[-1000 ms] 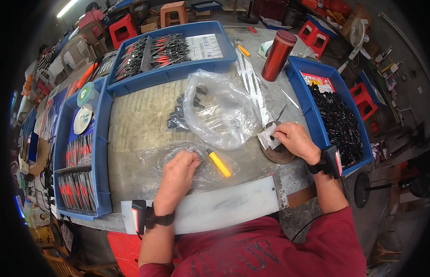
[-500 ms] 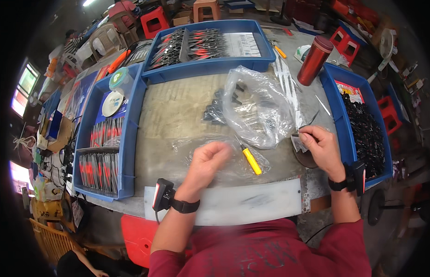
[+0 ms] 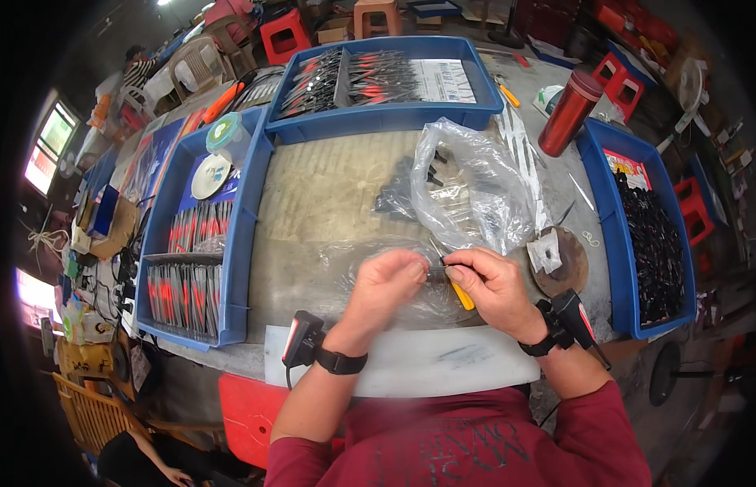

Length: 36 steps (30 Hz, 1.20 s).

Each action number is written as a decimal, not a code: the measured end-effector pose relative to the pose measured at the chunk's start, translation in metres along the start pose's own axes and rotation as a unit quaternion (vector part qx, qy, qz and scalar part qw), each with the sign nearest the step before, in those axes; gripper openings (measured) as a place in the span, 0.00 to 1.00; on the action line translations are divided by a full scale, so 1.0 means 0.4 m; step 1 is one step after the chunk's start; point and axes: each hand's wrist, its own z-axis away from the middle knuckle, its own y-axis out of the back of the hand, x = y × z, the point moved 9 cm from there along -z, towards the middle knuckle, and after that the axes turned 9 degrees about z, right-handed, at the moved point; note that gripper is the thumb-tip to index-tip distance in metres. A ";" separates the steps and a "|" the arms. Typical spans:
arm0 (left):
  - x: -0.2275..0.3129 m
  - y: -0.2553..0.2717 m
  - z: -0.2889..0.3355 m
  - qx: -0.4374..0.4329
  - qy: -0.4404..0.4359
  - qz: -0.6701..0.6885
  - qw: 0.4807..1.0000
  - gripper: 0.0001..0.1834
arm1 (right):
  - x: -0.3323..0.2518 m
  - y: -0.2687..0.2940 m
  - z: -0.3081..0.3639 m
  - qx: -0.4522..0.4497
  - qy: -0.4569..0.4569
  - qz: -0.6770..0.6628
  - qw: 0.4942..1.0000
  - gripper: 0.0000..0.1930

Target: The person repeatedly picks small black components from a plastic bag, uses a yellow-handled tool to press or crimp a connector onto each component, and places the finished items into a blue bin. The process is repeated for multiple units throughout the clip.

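Observation:
My left hand (image 3: 388, 286) and my right hand (image 3: 493, 290) are close together over the near middle of the table, fingers pinched. A thin dark piece (image 3: 440, 267) sticks out from my right fingertips toward the left hand; its kind is too small to tell. Whatever my left fingers hold, if anything, is hidden. Partly covered by my right hand lies a screwdriver with a yellow handle (image 3: 462, 297). Beyond the hands rests an open clear plastic bag (image 3: 514, 213), beside small dark parts (image 3: 397, 200). A round brown dish (image 3: 571, 280) with a crumpled white piece (image 3: 545, 253) sits to the right.
Blue trays hold slim black-and-red tools at the back (image 3: 378, 122) and left (image 3: 241, 243); the right blue tray (image 3: 617, 235) holds many small black parts. A red flask (image 3: 570, 114) stands at the back right. A white board (image 3: 410, 357) lies along the near edge.
My right hand has moved left from beside the round dish to the left hand, carrying a thin dark piece. My left hand has shifted slightly. The dish is now uncovered.

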 end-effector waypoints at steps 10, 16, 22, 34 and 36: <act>-0.015 0.020 -0.005 0.031 0.019 0.022 0.999 0.07 | 0.026 -0.024 0.000 0.008 -0.031 -0.031 0.999 0.07; -0.029 0.027 -0.006 0.040 0.045 0.025 0.998 0.08 | 0.043 -0.037 0.008 0.010 -0.054 -0.066 0.996 0.07; -0.034 0.024 -0.005 0.036 0.055 0.036 0.997 0.08 | 0.041 -0.036 0.013 0.032 -0.051 -0.056 0.997 0.07; -0.055 0.025 -0.007 0.021 0.098 0.055 0.993 0.08 | 0.026 -0.043 0.021 0.059 -0.002 -0.023 0.998 0.05; -0.042 0.029 -0.006 0.045 0.055 -0.023 0.997 0.08 | 0.060 -0.056 0.025 0.033 -0.070 -0.070 0.995 0.06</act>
